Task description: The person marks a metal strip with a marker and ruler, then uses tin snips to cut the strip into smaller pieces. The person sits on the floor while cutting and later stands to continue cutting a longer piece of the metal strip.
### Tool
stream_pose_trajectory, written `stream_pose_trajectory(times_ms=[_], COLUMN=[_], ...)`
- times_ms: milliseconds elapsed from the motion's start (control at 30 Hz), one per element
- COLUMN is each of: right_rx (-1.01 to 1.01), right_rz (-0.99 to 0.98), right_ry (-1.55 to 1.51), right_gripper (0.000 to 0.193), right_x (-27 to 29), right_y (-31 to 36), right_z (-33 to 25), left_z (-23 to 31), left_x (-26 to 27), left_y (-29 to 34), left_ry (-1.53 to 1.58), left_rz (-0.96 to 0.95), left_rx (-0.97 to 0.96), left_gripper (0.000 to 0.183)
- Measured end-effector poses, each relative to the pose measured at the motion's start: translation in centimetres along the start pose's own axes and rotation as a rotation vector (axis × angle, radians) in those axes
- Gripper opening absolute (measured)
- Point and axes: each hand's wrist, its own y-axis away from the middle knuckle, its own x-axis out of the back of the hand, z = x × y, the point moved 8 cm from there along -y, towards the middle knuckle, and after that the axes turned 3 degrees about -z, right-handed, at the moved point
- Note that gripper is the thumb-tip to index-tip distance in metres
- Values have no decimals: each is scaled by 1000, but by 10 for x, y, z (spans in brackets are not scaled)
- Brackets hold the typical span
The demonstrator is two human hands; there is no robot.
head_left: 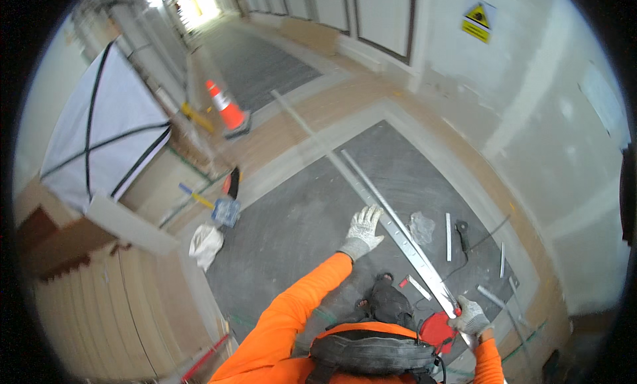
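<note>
A long silver metal channel (398, 234) with holes along it runs diagonally over the dark floor panel. My left hand (363, 232), in a grey-and-white work glove, lies flat with fingers extended at the channel's left edge. Beside the channel's far part lies a thinner metal strip (361, 173). My right hand (471, 316), also gloved, is at the near end, its fingers closed around a small red thing (456, 311) that I cannot make out clearly. A larger red object (438, 332) sits just left of that hand, partly hidden by the channel.
Right of the channel lie a clear plastic bag (421, 228), a white strip (448, 236) and a black corded tool (462, 236). An orange traffic cone (227, 108), blue dustpan-like item (225, 212) and white cloth bag (206, 246) stand left. A plastered wall (491, 98) bounds the right.
</note>
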Motion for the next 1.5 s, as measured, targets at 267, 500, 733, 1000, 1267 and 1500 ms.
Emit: stream_pose_trajectory(times_ms=[267,500,733,1000,1267,1500], right_rx=[-92,-473,-754,-765,-459,-467], right_rz=[164,-21,843,1651,1879,1968], right_ry=[-26,-447,66,-1274,-2142,-1964], right_gripper=[46,40,45,22,25,27], right_x=[71,93,166,104,41,33], right_y=[54,95,108,-112,-334,-344], right_z=[56,133,69,-178,-314,-361], left_z=[-16,-96,-84,-19,-4,-60], left_x=[-60,-73,-101,-69,-10,43], left_y=[-141,-259,-298,-329,-289,-242], left_ry=[-413,-361,-371,-102,-13,192], left_rz=[-478,-537,-750,-854,-972,-928], left_rx=[-451,-476,-675,-801,-913,-1012], left_gripper=[71,31,45,46,56,53])
